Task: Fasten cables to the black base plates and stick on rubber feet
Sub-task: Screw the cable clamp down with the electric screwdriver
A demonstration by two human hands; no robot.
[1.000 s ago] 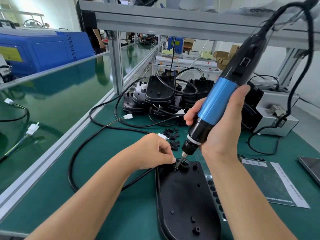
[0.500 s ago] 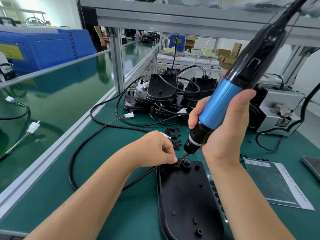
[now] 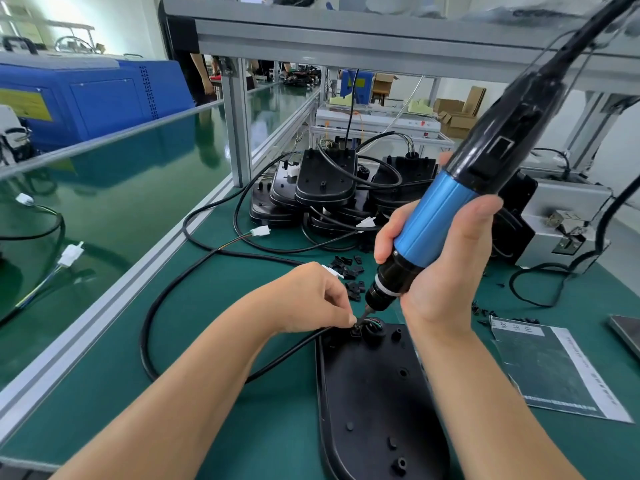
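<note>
A black base plate [image 3: 377, 400] lies on the green bench mat in front of me. A black cable [image 3: 194, 271] loops across the mat and runs into the plate's top end. My left hand [image 3: 311, 297] pinches a small black cable clamp [image 3: 356, 331] against the plate there. My right hand [image 3: 440, 265] grips a blue and black electric screwdriver [image 3: 450, 209], tilted, with its bit tip down on the clamp. What sits under the bit is hidden.
Loose black clamps [image 3: 349, 271] lie behind my hands. Several base plates with cables [image 3: 325, 181] are stacked at the back. A grey box [image 3: 561, 223] stands at right, a sheet of rubber feet [image 3: 554, 368] lies beside the plate. An aluminium post [image 3: 239, 133] rises at the bench edge.
The screwdriver has tilted a little and its body has shifted slightly right. My left hand stays at the clamp and the bit stays on the same spot.
</note>
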